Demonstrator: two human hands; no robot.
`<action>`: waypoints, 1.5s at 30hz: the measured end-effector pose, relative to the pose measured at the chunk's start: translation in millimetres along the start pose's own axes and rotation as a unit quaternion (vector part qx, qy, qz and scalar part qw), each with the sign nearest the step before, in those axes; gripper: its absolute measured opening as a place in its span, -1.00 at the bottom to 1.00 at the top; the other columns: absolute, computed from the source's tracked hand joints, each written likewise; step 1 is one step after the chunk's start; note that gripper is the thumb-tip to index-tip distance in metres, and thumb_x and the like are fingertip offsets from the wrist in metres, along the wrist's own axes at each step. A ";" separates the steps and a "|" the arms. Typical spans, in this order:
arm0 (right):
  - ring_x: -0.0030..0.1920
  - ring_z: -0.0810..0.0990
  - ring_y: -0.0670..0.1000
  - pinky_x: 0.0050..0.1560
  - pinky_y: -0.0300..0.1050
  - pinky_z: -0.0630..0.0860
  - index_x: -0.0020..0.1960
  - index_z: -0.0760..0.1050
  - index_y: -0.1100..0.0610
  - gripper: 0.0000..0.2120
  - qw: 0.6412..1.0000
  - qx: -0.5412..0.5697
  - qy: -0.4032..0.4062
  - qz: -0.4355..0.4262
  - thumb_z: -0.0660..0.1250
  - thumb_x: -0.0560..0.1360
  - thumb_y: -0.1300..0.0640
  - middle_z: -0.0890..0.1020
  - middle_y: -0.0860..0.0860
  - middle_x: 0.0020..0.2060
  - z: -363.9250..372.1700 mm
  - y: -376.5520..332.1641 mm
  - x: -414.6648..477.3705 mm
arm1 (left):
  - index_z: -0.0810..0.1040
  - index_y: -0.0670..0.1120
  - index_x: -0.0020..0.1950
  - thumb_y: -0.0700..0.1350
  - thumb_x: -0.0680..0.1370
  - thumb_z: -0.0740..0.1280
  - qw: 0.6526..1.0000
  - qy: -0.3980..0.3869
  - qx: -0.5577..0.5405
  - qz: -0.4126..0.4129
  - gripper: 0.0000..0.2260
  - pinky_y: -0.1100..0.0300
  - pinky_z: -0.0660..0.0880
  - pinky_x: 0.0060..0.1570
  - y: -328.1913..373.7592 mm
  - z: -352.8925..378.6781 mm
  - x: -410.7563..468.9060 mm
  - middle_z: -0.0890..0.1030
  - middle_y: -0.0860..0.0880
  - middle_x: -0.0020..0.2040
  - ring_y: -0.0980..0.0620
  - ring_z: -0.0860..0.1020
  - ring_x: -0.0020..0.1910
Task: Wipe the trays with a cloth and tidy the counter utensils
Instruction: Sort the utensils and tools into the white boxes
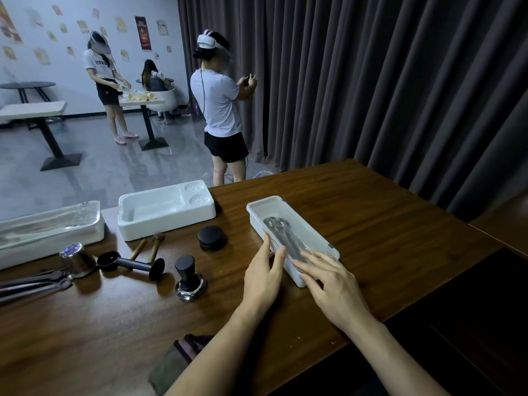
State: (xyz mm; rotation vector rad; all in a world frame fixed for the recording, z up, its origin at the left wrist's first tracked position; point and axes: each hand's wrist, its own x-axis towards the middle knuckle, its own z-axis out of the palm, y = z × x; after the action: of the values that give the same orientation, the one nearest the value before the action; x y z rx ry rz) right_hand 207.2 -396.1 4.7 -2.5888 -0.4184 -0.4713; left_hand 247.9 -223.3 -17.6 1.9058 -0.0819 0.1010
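1. Narrow white tray (258, 224) sits on the wooden counter (385, 224), right of centre, long axis running away from the person and angled left.
2. Metal spoons (281, 231) lie inside it lengthwise, bowls at the far end.
3. Left hand (263, 274): fingers straight, flat against the tray's left long wall near the near end. Not gripping.
4. Right hand (333, 284): fingers straight and spread, resting over the tray's near end and rim. Not gripping either.
5. Moulded white tray (163, 228) is further left at the counter's far edge, with one long recess and two round ones.
6. Lidded tray (51, 238) is at far left with a shiny clear top; contents can't be made out.
7. Loose utensils sit between those trays and the near edge:
   - black round tin (211, 238), just left of the narrow tray
   - black tamper (190, 277), upright
   - black scoop (128, 262), on its side
   - two wooden-handled tools (150, 248)
   - metal cup (77, 260)
   - dark tongs (34, 281), at the left edge
8. Folded dark cloth (174, 364) lies at the near counter edge, partly under the left forearm, with neither hand on it.
9. Background: three people on the grey floor beyond the counter, and a dark curtain on the right.
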 end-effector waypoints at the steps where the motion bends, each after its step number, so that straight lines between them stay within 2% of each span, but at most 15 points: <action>1: 0.45 0.34 -0.15 0.43 -0.16 0.33 0.37 0.51 -0.18 -0.65 1.000 -0.004 0.001 -0.002 0.32 0.61 0.04 0.50 -0.19 0.37 0.5 -0.3 -0.9 | 0.14 0.24 0.64 0.34 0.63 0.16 1.000 0.000 0.003 0.005 -0.41 0.33 0.33 0.32 -0.4 -0.1 0.5 0.41 0.22 0.51 0.26 0.39 0.45; 5: 0.45 0.33 -0.16 0.45 -0.16 0.30 0.37 0.51 -0.18 -0.67 1.000 -0.008 0.005 -0.002 0.29 0.62 0.00 0.50 -0.19 0.38 4.3 -0.9 -2.9 | 0.13 0.24 0.64 0.36 0.59 0.23 1.000 0.006 0.010 0.002 -0.35 0.33 0.37 0.26 -2.2 0.1 2.0 0.45 0.21 0.49 0.25 0.43 0.42; 9: 0.43 0.35 -0.17 0.44 -0.12 0.34 0.33 0.56 -0.15 -0.67 1.000 0.021 0.012 0.009 0.36 0.57 -0.05 0.52 -0.19 0.35 8.1 0.5 -2.3 | -0.02 0.51 0.49 0.31 0.58 0.31 1.000 0.017 -0.016 0.020 -0.38 0.36 0.36 0.24 5.4 -2.6 1.8 0.35 0.43 0.41 0.39 0.41 0.33; 12: 0.38 0.42 -0.16 0.42 -0.08 0.38 0.24 0.63 -0.10 -0.70 0.999 0.032 0.028 0.002 0.45 0.52 0.05 0.58 -0.16 0.29 9.4 3.8 0.8 | -0.07 0.41 0.60 0.30 0.58 0.32 1.000 -0.002 0.000 0.027 -0.27 0.08 0.17 0.53 -2.5 -5.2 11.8 -0.08 0.16 0.67 0.22 -0.04 0.60; 14: 0.37 0.44 -0.16 0.49 -0.01 0.29 0.17 0.64 -0.08 -0.75 0.999 0.034 0.030 -0.001 0.46 0.51 0.10 0.59 -0.15 0.27 9.9 6.8 2.9 | 0.01 0.36 0.62 0.36 0.56 0.27 0.996 -0.006 0.088 0.023 -0.30 -0.05 0.03 0.60 -7.4 -8.3 16.7 -0.28 0.11 0.66 0.14 -0.24 0.60; 18: 0.39 0.41 -0.20 0.52 0.24 0.18 0.01 0.54 -0.05 -0.81 0.997 0.048 0.051 0.016 0.43 0.49 0.20 0.58 -0.18 0.24 11.4 20.2 2.3 | 0.28 0.30 0.52 0.48 0.53 0.15 0.966 0.023 0.245 0.082 -0.40 -0.14 -0.18 0.60 -4.9 -13.1 19.6 -0.22 0.06 0.67 -0.01 -0.33 0.62; 21: 0.46 0.32 -0.18 0.55 0.24 0.09 -0.01 0.47 -0.06 -0.77 0.995 0.074 0.044 0.051 0.37 0.50 0.25 0.54 -0.20 0.27 9.9 31.2 5.5 | 0.42 0.24 0.40 0.39 0.61 0.13 0.947 0.040 0.300 0.110 -0.56 -0.23 -0.23 0.57 -4.6 -16.1 23.9 0.07 0.01 0.67 -0.05 -0.25 0.65; 24: 0.54 0.19 -0.10 0.55 0.19 0.11 0.00 0.44 -0.11 -0.74 0.988 0.106 0.048 0.098 0.30 0.53 0.26 0.49 -0.23 0.31 6.5 38.3 14.2 | 0.51 0.23 0.31 0.29 0.65 0.15 0.930 0.078 0.330 0.142 -0.68 -0.30 -0.18 0.57 -5.4 -20.0 26.7 0.39 0.05 0.47 -0.06 0.04 0.64; 27: 0.57 0.12 -0.05 0.47 0.20 0.29 0.15 0.49 -0.08 -0.77 0.986 0.112 0.048 0.112 0.32 0.55 0.18 0.39 -0.30 0.28 5.3 46.3 23.8 | 0.57 0.24 0.30 0.24 0.66 0.19 0.909 0.115 0.366 0.164 -0.71 -0.29 -0.03 0.56 -5.9 -23.4 28.4 0.49 0.08 0.29 0.01 0.34 0.47; 31: 0.58 0.09 0.03 0.46 0.14 0.31 0.25 0.50 -0.17 -0.72 0.981 0.130 0.045 0.135 0.32 0.55 -0.14 0.26 -0.10 0.54 9.9 60.8 40.0 | 0.59 0.13 0.35 0.21 0.65 0.24 0.906 0.157 0.353 0.173 -0.65 -0.12 0.24 0.48 -6.3 -27.7 35.8 0.54 0.12 0.15 0.05 0.48 0.24; 34: 0.54 0.19 0.12 0.38 0.11 0.36 0.34 0.49 -0.24 -0.65 0.971 0.144 0.028 0.187 0.30 0.56 -0.16 0.06 -0.04 0.61 10.8 72.1 59.3 | 0.54 0.12 0.42 0.24 0.62 0.28 0.920 0.189 0.327 0.104 -0.58 -0.04 0.35 0.42 -9.8 -29.4 39.6 0.46 0.01 0.40 -0.02 0.37 0.39; 36: 0.52 0.24 0.17 0.39 0.19 0.36 0.37 0.46 -0.28 -0.64 0.965 0.146 0.012 0.216 0.27 0.57 -0.17 0.12 0.01 0.60 13.3 80.9 74.2 | 0.47 0.17 0.48 0.27 0.60 0.30 0.940 0.200 0.278 0.016 -0.53 -0.04 0.31 0.47 -11.7 -29.3 40.5 0.26 -0.03 0.59 -0.06 0.25 0.52; 38: 0.48 0.32 0.17 0.37 0.25 0.41 0.37 0.43 -0.31 -0.62 0.958 0.164 0.006 0.234 0.26 0.56 -0.22 0.30 0.03 0.53 18.6 90.6 88.4 | 0.38 0.21 0.54 0.28 0.58 0.31 0.957 0.193 0.210 -0.052 -0.46 -0.06 0.33 0.49 -11.8 -27.2 41.8 0.20 -0.04 0.63 -0.06 0.26 0.55; 42: 0.42 0.39 0.13 0.32 0.21 0.46 0.43 0.37 -0.28 -0.56 0.954 0.199 0.003 0.223 0.28 0.56 -0.20 0.44 0.00 0.43 25.8 102.4 111.9 | 0.29 0.22 0.59 0.25 0.58 0.35 0.966 0.200 0.131 -0.096 -0.41 0.01 0.52 0.29 -3.1 -17.4 51.1 0.61 -0.01 0.32 0.03 0.57 0.27; 45: 0.42 0.40 0.13 0.32 0.14 0.44 0.49 0.34 -0.17 -0.49 0.954 0.212 0.006 0.213 0.32 0.56 -0.14 0.45 0.03 0.42 27.0 106.9 134.7 | 0.33 0.19 0.58 0.22 0.57 0.38 0.957 0.231 0.128 -0.116 -0.41 0.02 0.52 0.25 0.9 -12.6 69.5 0.69 -0.03 0.18 0.01 0.61 0.20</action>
State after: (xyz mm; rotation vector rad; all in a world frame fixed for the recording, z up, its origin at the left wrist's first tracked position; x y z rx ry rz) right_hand 374.0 -444.7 -6.3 -2.1682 0.0503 -0.2144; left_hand 316.4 -212.3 -4.9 2.0853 0.4922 0.4109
